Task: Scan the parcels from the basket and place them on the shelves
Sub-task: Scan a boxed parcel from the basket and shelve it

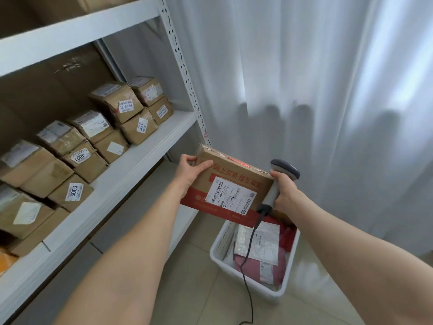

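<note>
The left hand (189,168) grips the far left corner of a flat cardboard parcel (210,181), thumb on its printed face and fingers curled behind, holding it tilted in the air with its white shipping label (230,195) facing the camera. The right hand (284,191) is wrapped around the handle of a grey barcode scanner (285,169) just beside the parcel's right edge, and a red glow lies on the parcel's upper side. The scanner's black cable (246,277) hangs down past a white plastic basket (220,238) on the tiled floor, which holds a silver mailer (262,240) over a pink one (260,270). To the left, a white metal shelf (131,165) carries rows of labelled brown boxes (117,104). A white curtain (304,90) hangs behind.
</note>
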Demonstrator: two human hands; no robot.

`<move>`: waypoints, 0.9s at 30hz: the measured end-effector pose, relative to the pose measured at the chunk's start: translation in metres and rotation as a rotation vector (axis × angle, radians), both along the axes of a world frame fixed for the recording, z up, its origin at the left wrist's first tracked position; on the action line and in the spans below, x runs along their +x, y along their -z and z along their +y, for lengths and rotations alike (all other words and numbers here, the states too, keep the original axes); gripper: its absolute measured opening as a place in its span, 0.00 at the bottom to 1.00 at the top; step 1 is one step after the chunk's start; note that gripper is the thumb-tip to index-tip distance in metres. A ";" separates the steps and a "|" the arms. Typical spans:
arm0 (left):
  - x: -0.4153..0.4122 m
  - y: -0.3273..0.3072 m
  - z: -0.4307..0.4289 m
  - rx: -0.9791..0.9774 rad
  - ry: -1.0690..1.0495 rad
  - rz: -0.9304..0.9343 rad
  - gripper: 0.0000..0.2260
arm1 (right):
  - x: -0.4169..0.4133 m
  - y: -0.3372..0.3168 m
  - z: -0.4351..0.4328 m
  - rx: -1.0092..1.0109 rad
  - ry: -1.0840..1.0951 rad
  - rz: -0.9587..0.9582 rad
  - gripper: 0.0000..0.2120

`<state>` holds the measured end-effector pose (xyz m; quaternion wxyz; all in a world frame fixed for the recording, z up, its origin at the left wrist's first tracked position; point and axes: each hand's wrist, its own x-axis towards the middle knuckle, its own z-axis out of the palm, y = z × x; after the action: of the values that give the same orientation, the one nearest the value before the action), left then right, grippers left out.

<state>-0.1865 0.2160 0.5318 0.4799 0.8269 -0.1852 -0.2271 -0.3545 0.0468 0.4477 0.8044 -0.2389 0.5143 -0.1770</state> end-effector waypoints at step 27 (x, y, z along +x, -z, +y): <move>-0.058 -0.057 0.077 -0.004 0.010 0.159 0.30 | -0.044 -0.044 0.061 -0.145 -0.167 0.029 0.19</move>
<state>-0.2446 0.2926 0.5885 0.4938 0.8043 -0.1511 -0.2942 -0.3981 0.1078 0.4915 0.7896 -0.3408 0.4899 -0.1425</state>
